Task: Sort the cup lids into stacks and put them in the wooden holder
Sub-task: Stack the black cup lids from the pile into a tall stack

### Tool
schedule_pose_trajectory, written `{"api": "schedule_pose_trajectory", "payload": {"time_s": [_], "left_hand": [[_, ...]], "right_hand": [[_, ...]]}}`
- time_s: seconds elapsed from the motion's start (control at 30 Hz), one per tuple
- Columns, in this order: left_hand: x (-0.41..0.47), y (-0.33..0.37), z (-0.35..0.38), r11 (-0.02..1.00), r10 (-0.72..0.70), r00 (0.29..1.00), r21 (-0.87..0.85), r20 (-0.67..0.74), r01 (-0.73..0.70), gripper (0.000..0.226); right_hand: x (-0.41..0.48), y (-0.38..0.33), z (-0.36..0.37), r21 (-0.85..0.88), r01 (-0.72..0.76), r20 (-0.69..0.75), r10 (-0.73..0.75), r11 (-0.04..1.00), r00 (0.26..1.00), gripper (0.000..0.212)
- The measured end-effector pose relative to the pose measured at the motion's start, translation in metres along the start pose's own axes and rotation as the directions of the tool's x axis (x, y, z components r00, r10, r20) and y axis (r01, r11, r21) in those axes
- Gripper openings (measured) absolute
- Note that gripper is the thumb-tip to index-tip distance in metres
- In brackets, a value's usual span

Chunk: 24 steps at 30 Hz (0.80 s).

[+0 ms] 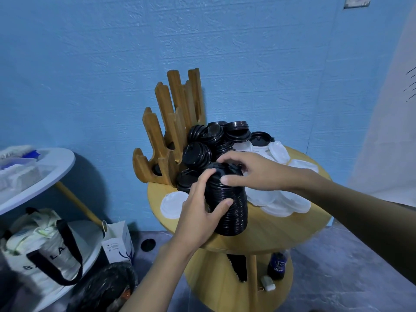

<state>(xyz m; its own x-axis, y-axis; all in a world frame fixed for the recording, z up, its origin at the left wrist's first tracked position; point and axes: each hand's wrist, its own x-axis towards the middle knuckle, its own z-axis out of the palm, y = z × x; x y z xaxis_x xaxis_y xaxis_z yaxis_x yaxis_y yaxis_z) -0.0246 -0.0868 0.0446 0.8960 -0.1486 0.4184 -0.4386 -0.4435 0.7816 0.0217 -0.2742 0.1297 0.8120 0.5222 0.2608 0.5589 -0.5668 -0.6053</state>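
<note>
A tall stack of black cup lids [234, 210] stands on the round wooden table [281, 233]. My left hand [202, 206] grips the stack's left side, thumb across its front. My right hand [252, 172] holds the top of the stack, fingers curled over the uppermost lids. Behind the stack lies a loose heap of black lids [216, 140]. White lids [286, 199] are spread at the right, and one white lid [172, 202] lies at the left edge. The wooden holder [166, 131] with tall prongs stands at the table's back left; dark lids show low in its slots.
A blue wall is close behind the table. A white round table [45, 174] stands at the left with bags [45, 246] below it. One black lid [148, 245] lies on the floor. A dark bottle [278, 265] stands on the wooden table's lower shelf.
</note>
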Motion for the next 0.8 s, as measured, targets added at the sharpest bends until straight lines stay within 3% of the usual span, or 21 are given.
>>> {"api": "schedule_pose_trajectory", "payload": {"time_s": [0.1, 0.2, 0.3, 0.53, 0.67, 0.8], "left_hand": [[0.001, 0.001, 0.0, 1.0, 0.004, 1.0, 0.026, -0.004, -0.004, 0.066], [0.001, 0.001, 0.0, 1.0, -0.002, 1.0, 0.017, -0.009, 0.002, 0.067], [0.001, 0.001, -0.001, 1.0, -0.011, 1.0, 0.014, -0.007, 0.011, 0.066], [0.002, -0.003, -0.001, 1.0, -0.007, 1.0, 0.006, -0.001, 0.007, 0.066], [0.002, -0.004, 0.0, 1.0, -0.001, 1.0, 0.001, 0.002, 0.001, 0.066], [0.002, -0.004, 0.0, 1.0, 0.007, 1.0, 0.0, -0.005, -0.007, 0.066]], "right_hand": [[0.005, 0.021, -0.005, 0.167, -0.069, -0.18, 0.1, 0.984, 0.979, 0.02], [0.013, 0.059, -0.008, 0.004, -0.251, -0.295, 0.241, 0.968, 0.925, 0.022], [0.025, 0.087, -0.007, -0.055, -0.405, -0.293, 0.373, 0.913, 0.88, 0.039], [0.046, 0.105, -0.002, 0.027, -0.458, -0.293, 0.445, 0.889, 0.846, 0.037], [0.043, 0.105, -0.004, 0.226, -0.413, -0.269, 0.464, 0.882, 0.844, 0.041], [0.03, 0.107, -0.012, 0.255, -0.41, -0.31, 0.476, 0.876, 0.823, 0.041]]}}
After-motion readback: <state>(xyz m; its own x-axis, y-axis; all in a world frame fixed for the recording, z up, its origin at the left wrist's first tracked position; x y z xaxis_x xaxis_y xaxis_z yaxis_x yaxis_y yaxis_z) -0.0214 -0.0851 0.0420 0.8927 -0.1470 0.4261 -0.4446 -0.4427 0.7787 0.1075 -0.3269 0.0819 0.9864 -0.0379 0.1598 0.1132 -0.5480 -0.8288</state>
